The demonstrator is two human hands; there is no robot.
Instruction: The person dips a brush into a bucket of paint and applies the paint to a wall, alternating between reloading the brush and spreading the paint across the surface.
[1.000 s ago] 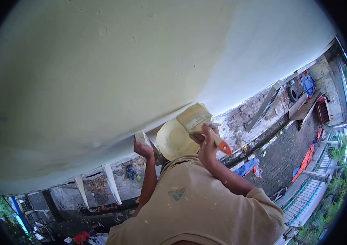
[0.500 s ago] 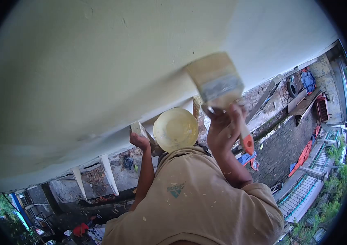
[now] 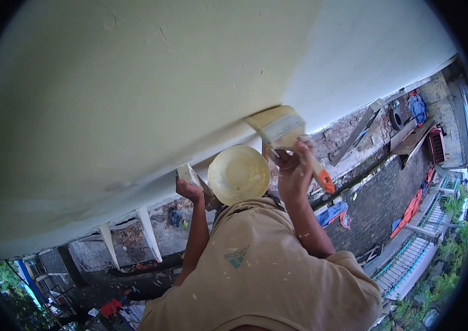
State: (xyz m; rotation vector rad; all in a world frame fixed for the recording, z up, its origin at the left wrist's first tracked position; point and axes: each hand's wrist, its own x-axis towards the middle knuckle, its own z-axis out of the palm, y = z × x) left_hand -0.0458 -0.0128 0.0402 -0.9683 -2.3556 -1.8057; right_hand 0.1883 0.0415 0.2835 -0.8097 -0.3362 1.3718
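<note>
My right hand is closed round the handle of a wide paintbrush, whose bristles touch the wall near its lower edge. A cream coat covers much of this wall, with a paler area at the right. On the left, my left hand grips the end of a wooden beam. Between the hands, just above my shirt collar, is a round bowl with pale paint in it; what supports it is hidden.
Below lie a brick-paved ground, a tyre, leaning boards and an orange cloth. White struts stick out beneath the wall at lower left. A railing and plants stand at lower right.
My right hand and the paintbrush have moved down and slightly left, and the bristles now press at the wall's lower part. My left hand and the bowl have barely shifted.
</note>
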